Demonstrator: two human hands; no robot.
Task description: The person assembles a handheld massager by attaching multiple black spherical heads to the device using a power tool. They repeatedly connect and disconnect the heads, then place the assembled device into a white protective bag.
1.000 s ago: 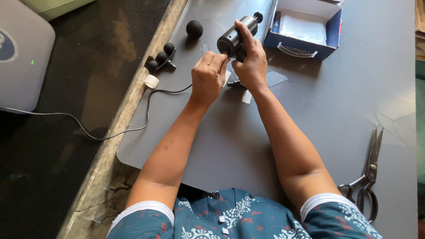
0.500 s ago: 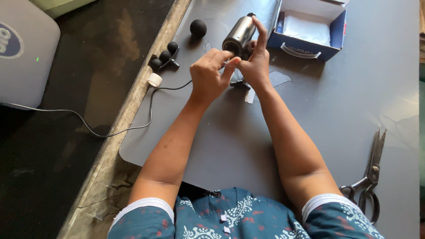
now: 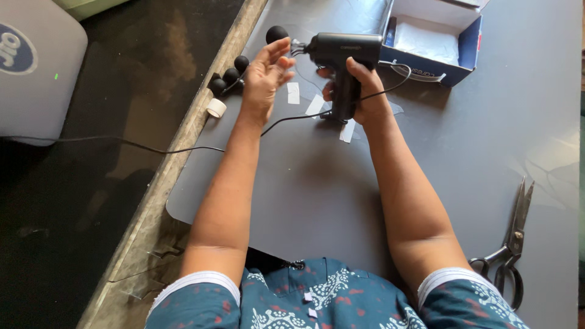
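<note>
At upper centre, your left hand hangs open with fingers spread just beside the black massage gun, whose handle your right hand grips, left of the open blue box.

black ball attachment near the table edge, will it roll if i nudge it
Probably yes: the black ball attachment looks fully round and sits loose on the flat grey mat. It lies close to the table edge, so a leftward nudge may send it off. It seems light.
</note>
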